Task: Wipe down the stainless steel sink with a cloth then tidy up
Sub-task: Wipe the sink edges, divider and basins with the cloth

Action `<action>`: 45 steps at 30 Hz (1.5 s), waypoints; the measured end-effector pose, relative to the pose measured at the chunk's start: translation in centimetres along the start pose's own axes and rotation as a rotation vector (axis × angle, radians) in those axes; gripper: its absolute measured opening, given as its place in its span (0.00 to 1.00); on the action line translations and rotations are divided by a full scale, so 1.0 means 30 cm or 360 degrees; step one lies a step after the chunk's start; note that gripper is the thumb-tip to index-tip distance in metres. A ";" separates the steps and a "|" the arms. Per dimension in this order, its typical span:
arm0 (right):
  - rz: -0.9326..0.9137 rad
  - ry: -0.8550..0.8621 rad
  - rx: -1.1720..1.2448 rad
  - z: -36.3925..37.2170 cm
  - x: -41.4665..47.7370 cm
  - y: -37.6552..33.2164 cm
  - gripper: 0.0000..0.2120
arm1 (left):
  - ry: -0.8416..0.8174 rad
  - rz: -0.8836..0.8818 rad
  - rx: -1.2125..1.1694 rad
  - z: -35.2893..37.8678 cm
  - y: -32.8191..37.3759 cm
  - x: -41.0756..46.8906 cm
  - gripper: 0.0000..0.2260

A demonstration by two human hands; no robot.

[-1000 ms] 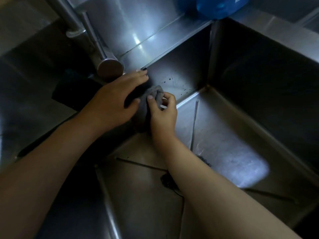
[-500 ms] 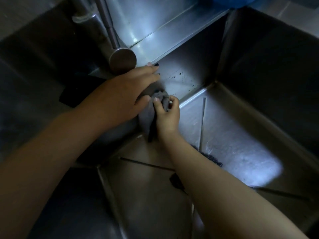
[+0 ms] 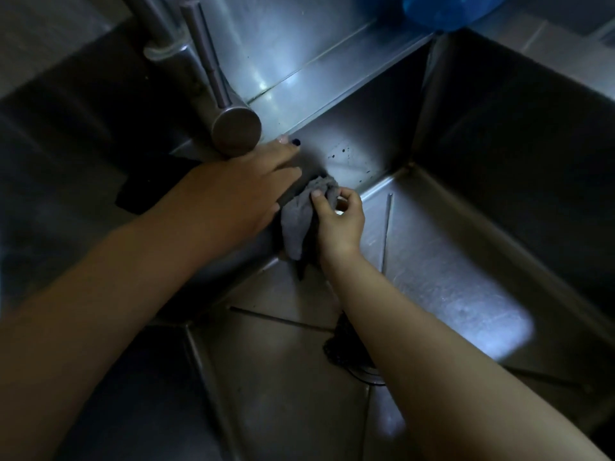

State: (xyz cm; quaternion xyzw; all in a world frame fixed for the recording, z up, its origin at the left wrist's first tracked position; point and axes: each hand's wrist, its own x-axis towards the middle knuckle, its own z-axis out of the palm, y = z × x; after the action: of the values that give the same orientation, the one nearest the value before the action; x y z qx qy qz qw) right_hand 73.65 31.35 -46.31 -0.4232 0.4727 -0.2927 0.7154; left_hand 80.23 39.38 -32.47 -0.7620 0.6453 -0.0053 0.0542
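A grey cloth [image 3: 298,216] hangs bunched against the far-left wall of the stainless steel sink [image 3: 466,294], near its back corner. My right hand [image 3: 336,217] pinches the cloth's upper part, thumb on the fabric. My left hand [image 3: 233,191] lies flat with fingers stretched along the sink's rim, its fingertips just above the cloth and under the tap. Dark specks dot the back wall [image 3: 342,151] beside the cloth. My right forearm hides part of the drain.
A steel tap [image 3: 233,124] with a lever juts over the rim, right above my left hand. A dark object [image 3: 146,191] lies on the counter to the left. A blue container [image 3: 442,10] stands behind the sink. The drain strainer [image 3: 339,347] holds dark debris.
Both hands stay at the same corner; the right hand with the cloth has shifted slightly right and down along the wall. The camera view has shifted a little.
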 end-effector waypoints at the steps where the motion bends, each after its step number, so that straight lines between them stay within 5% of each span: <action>1: -0.0038 0.0024 0.0036 -0.002 -0.002 -0.026 0.08 | 0.0058 0.0036 0.0021 0.009 0.008 0.004 0.21; 8: -0.0279 0.0110 0.0229 0.024 -0.014 -0.175 0.11 | 0.0484 -0.0253 -0.0229 0.067 0.105 0.068 0.22; 14: -0.0485 0.0101 -0.0056 0.025 0.015 -0.164 0.12 | 0.0530 -0.0499 -0.0340 0.080 0.093 0.132 0.22; 24: -0.0123 0.0072 -0.0534 -0.080 0.166 0.043 0.16 | 0.0421 -0.0508 -0.0167 0.100 0.069 0.190 0.30; 30: 0.0021 0.0118 -0.0168 -0.043 0.134 -0.024 0.17 | 0.0452 -0.0527 -0.0059 0.107 0.080 0.187 0.32; 35: -0.0241 0.0142 0.0125 -0.005 0.078 -0.186 0.17 | 0.0558 -0.0602 -0.0095 0.111 0.089 0.196 0.31; 40: -0.0457 0.0159 0.0137 -0.017 0.112 -0.261 0.18 | 0.0578 -0.0633 -0.0131 0.113 0.107 0.197 0.32; 45: -0.0330 0.0275 -0.0002 -0.048 0.176 -0.190 0.20 | 0.0601 -0.0626 -0.0060 0.121 0.111 0.198 0.35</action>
State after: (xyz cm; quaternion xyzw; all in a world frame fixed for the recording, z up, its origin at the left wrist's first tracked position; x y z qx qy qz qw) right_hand 74.23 23.86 -43.84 -0.4434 0.4864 -0.4003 0.6376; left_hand 78.24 33.27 -36.76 -0.8591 0.4836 -0.1456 -0.0834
